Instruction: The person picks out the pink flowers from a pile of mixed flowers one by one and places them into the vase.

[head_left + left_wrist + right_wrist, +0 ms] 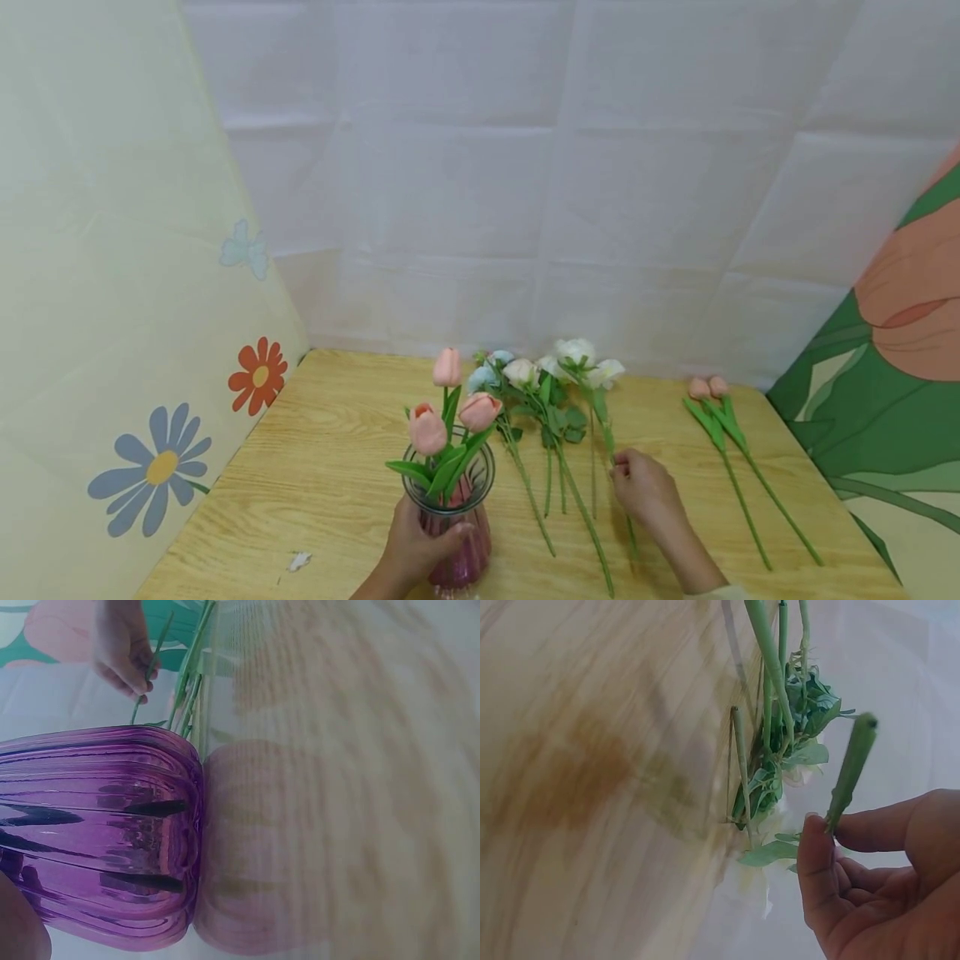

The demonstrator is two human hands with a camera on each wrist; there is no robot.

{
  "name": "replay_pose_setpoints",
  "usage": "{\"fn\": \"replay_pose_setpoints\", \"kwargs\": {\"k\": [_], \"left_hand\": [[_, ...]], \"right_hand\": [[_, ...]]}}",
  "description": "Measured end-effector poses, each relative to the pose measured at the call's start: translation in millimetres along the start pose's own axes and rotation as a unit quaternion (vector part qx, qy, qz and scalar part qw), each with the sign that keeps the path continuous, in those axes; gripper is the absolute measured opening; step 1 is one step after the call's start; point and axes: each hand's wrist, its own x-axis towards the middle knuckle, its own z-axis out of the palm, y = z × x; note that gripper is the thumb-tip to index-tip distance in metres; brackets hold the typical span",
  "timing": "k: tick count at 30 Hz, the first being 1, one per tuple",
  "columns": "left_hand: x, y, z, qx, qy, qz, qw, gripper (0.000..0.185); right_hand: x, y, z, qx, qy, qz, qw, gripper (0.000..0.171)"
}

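- Three pink tulips (pixel 429 431) are held upright in a ribbed purple glass vase (pixel 480 546), their green leaves spread over its rim; the vase is stood on the near part of the wood-grained tabletop (pixel 352 425).
- The vase is clasped by the left-hand grip (pixel 420 537), opened only to the vase's width, with the thumb laid across the near wall; the fingers behind are mostly hidden.
- A green stem (pixel 853 765) is pinched by the right-hand grip (pixel 647 487), thumb and forefinger brought nearly together; which bloom it belongs to cannot be told with certainty.
- The space between the vase and the right-hand grip is crossed by several loose stems (pixel 573 487) laid on the tabletop.
- Near the back edge, light blue flowers (pixel 482 380) and white flowers (pixel 522 374) are bunched closely, partly overlapped by one another and by leaves.
- Two more pink tulips (pixel 699 389) are laid to the right, well apart from the bunch, their heads side by side.
- A small white scrap (pixel 299 561) is seen left of the vase.
- The tabletop is backed by a creased white cloth (pixel 450 183).
- Blue and red daisies are printed on the left panel (pixel 67 317), and a large pink flower with green leaves on the right panel (pixel 911 308).
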Motion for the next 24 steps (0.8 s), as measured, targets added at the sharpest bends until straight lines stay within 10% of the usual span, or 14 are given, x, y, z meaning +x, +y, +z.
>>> {"fn": "replay_pose_setpoints", "kwargs": {"k": [24], "left_hand": [[-0.2,1.2,1.2,-0.001,0.001,-0.003,1.0000,0.062]], "right_hand": [[3,3,16,0.006,-0.050,-0.008,0.999,0.034]]}}
